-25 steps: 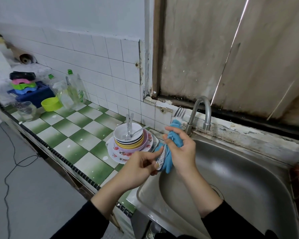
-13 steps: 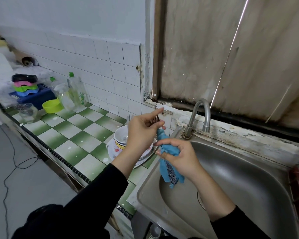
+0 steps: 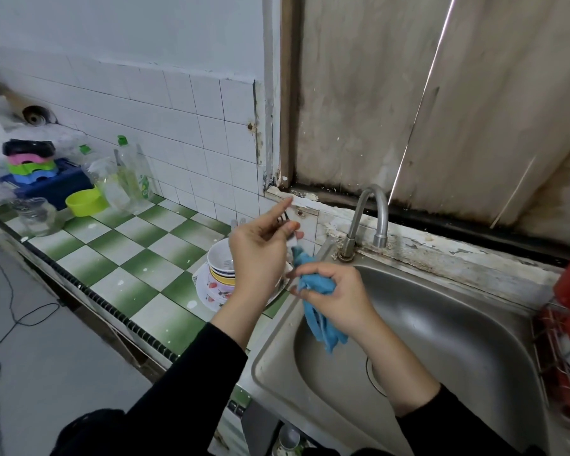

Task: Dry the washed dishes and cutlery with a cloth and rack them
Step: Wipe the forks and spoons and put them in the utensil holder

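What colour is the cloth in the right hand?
Blue. The head view shows the cloth best, gripped by the right hand over the sink.

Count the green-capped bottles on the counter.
2. One bottle stands by the tiled wall; the other bottle is left of it, beside the blue crate. Others may be hidden.

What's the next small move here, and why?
Probably draw the fork up through the blue cloth: the left hand pinches its upper end, the right hand grips the cloth wrapped around its lower part over the sink, so a pull would wipe it.
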`<act>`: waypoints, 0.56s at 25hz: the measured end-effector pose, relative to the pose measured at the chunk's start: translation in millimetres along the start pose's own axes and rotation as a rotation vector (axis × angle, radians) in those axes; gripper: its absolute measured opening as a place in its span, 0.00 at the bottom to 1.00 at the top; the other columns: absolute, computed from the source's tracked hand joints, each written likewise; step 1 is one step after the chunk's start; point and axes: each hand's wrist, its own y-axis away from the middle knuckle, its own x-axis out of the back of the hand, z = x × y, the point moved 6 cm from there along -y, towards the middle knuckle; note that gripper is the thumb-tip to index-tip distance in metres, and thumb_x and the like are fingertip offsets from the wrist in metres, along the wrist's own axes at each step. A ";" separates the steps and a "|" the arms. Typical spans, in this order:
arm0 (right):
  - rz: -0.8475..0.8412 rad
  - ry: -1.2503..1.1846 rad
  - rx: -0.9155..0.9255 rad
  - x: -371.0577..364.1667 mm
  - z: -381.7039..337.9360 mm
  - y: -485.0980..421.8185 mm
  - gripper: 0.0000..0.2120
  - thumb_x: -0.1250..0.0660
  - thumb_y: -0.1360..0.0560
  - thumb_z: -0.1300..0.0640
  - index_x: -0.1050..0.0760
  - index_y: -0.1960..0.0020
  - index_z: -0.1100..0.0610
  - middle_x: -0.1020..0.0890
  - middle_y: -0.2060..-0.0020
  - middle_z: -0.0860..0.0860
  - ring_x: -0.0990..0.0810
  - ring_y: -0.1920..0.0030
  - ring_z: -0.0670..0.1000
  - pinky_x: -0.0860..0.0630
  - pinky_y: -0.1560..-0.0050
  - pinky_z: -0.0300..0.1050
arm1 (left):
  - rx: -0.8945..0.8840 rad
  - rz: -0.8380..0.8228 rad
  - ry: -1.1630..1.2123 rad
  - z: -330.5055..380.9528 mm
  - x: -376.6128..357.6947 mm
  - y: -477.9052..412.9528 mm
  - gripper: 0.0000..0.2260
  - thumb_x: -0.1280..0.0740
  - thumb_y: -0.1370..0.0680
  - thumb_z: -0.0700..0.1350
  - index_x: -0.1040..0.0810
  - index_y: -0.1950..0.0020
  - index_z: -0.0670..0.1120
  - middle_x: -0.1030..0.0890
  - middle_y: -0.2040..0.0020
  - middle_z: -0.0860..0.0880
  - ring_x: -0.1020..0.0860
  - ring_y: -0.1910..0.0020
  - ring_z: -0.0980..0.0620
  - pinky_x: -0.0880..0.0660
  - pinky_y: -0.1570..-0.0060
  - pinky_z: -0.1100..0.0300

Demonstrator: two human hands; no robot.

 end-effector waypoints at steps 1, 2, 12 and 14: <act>-0.058 -0.007 -0.020 -0.8 4.5 4.5 0.21 0.26 0.31 0.68 0.17 0.60 0.40 0.15 0.56 0.42 0.17 0.55 0.41 0.20 0.53 0.39 | -0.028 0.051 0.005 4.3 7.6 -4.8 0.20 0.34 0.25 0.29 0.19 0.48 0.55 0.17 0.67 0.54 0.18 0.64 0.54 0.20 0.52 0.56; -0.112 -0.023 -0.044 -0.6 9.2 9.5 0.20 0.25 0.32 0.69 0.16 0.61 0.42 0.15 0.57 0.42 0.17 0.56 0.41 0.21 0.55 0.37 | -0.047 0.097 0.005 7.7 15.0 -8.3 0.20 0.34 0.24 0.29 0.19 0.48 0.55 0.17 0.68 0.54 0.18 0.64 0.54 0.20 0.50 0.53; -0.205 0.019 -0.052 -7.1 7.8 0.8 0.19 0.25 0.32 0.68 0.17 0.63 0.42 0.16 0.61 0.38 0.19 0.58 0.36 0.24 0.57 0.33 | -0.056 0.216 0.137 3.8 40.3 -12.9 0.16 0.36 0.23 0.28 0.19 0.46 0.47 0.21 0.65 0.45 0.18 0.66 0.51 0.19 0.55 0.57; -0.228 0.000 -0.068 -1.3 11.4 9.2 0.17 0.25 0.32 0.69 0.17 0.62 0.46 0.16 0.62 0.40 0.18 0.60 0.39 0.24 0.60 0.32 | -0.048 0.283 0.182 5.1 56.7 -19.9 0.14 0.37 0.23 0.29 0.20 0.45 0.45 0.21 0.67 0.48 0.18 0.67 0.53 0.18 0.54 0.56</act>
